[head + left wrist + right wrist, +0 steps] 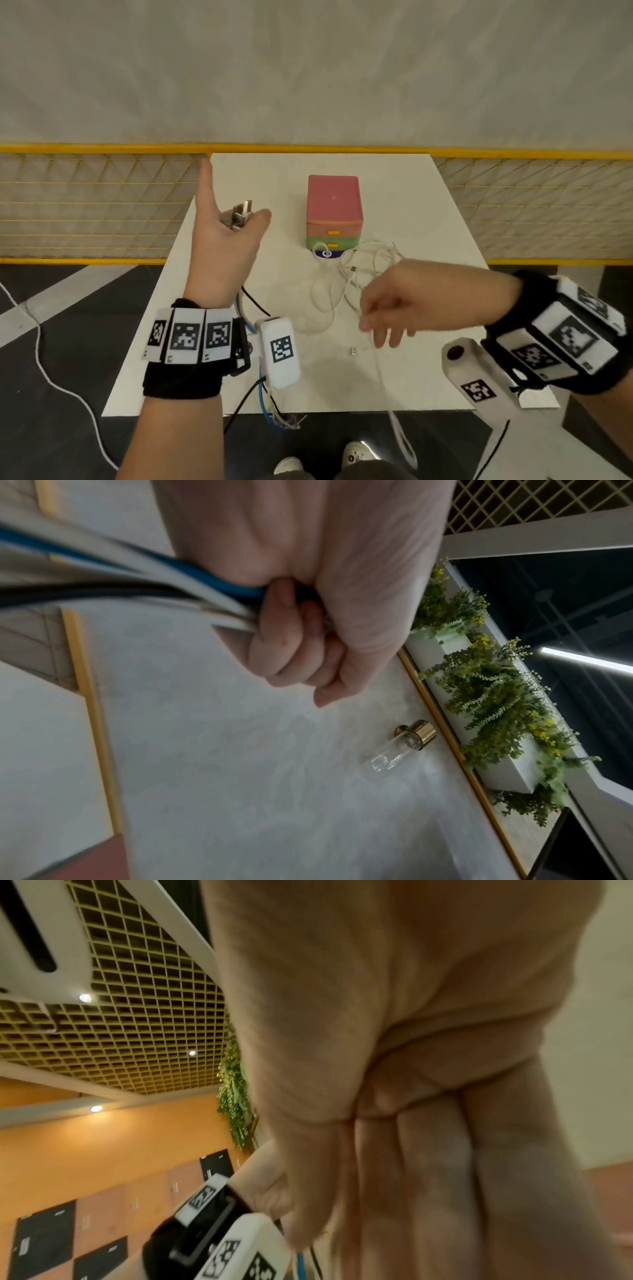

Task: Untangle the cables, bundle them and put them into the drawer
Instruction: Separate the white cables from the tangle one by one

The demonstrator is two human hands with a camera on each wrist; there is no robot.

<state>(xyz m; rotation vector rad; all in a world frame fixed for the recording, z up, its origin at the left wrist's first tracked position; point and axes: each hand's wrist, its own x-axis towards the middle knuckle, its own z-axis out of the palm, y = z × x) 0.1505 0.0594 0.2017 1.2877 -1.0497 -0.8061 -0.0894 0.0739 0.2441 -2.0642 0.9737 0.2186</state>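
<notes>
The fingers (pixel 291 647) of the left hand (pixel 222 240) are curled tight round a bunch of cables (pixel 192 588), with the index finger sticking straight up; the metal plug ends (pixel 241 214) poke out above the fist. The wrist view shows a blue, a black and at least two pale strands running into the grip, so I count at least four there; more may be hidden. The right hand (pixel 394 305) hovers over the table (pixel 411 205), fingers straight and lying side by side in its wrist view, holding nothing that I can make out; the blur leaves some doubt

A loose tangle of thin white cables (pixel 346 274) lies on the table just in front of the drawer box (pixel 334 212). How many strands it holds cannot be told; two small plug ends (pixel 353 350) show, one in the tangle and one apart near the right hand. The box has three drawers stacked, pink, green and a dark one at the bottom; the bottom one seems to stand a little open

These cables look light, limp and springy, likely to uncoil when let go. The plug ends are the stiff parts and, I judge, the best hold for drawing one strand free
</notes>
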